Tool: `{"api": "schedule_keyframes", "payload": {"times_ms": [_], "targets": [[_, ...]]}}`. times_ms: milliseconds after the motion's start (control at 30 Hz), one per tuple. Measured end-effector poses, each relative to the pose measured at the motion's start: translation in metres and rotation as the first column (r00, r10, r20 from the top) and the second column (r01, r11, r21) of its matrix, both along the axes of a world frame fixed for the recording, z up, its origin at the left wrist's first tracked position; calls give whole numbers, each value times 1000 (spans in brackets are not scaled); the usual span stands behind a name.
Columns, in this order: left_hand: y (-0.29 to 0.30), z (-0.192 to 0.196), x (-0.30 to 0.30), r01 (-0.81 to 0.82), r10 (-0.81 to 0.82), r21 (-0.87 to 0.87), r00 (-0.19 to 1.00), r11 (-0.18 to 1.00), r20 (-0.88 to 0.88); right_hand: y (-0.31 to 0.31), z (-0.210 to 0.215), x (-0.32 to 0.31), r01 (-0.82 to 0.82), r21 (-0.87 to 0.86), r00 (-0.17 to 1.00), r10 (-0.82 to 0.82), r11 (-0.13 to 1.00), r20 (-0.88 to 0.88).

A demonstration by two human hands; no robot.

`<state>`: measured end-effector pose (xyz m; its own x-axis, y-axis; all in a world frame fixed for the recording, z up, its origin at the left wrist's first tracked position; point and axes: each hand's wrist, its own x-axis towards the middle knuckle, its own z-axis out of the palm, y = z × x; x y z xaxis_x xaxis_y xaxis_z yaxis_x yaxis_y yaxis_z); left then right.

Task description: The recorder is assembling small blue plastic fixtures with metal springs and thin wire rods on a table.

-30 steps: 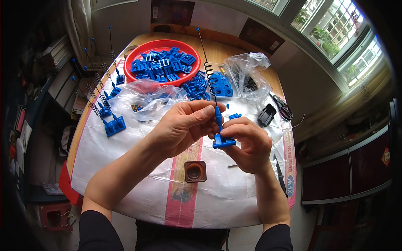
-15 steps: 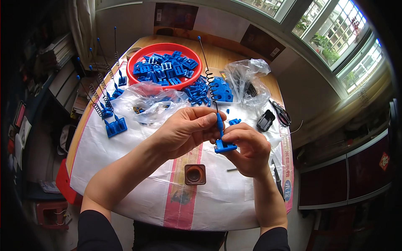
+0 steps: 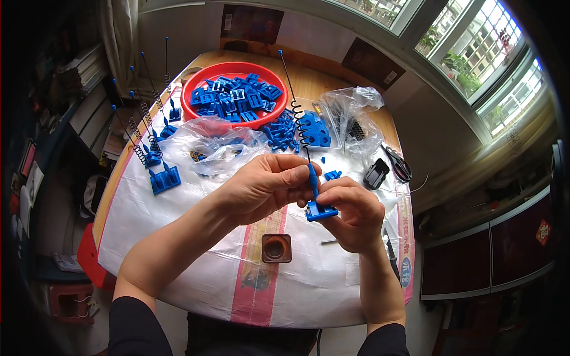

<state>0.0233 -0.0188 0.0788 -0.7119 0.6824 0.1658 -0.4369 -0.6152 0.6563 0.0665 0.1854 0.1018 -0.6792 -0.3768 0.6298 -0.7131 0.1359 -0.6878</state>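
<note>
A white woven sheet (image 3: pixel 196 279) with a pink stripe covers most of the desk (image 3: pixel 217 57), whose wood shows along the left and far edges. Nearest lies one square brown dish (image 3: pixel 276 248). Beyond it, the left hand (image 3: pixel 270 185) is pinched narrow on a blue stem (image 3: pixel 313 180), and the right hand (image 3: pixel 351 207) grips the blue base (image 3: pixel 321 212) beneath. This piece, carrying one black coiled wire (image 3: pixel 298 121), is held above the middle of the desk. To the right are one knife (image 3: pixel 392 258), one black case (image 3: pixel 376 174) and one pair of scissors (image 3: pixel 400 164). Six coiled wires (image 3: pixel 145 113) stand at left. Farther off are two clear bags, one red basin (image 3: pixel 237 64) of blue parts too heaped to count, two dark wall panels, a curtain (image 3: pixel 123 53) and a window (image 3: pixel 475 62).
</note>
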Motion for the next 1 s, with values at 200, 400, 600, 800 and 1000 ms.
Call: {"api": "schedule_keyframes", "payload": {"times_ms": [200,400,600,800,1000], "targets": [[-2,-4,-4,42,-41,44,999,998,-15,0,4,1,-9,19,1000,9,1000,-3],[-3,-4,-4,39,-39,14,999,999,-7,1,3,1,-12,17,1000,12,1000,0],[-3,3,-2,0,-1,-54,1000,999,-17,2,5,0,-5,46,999,7,999,-35],[-5,-2,-6,32,-32,6,999,999,-1,1,3,-1,10,45,999,-9,999,-31],[-5,-6,-8,40,-40,18,999,999,-8,-1,3,0,26,28,1000,-27,999,6]]}}
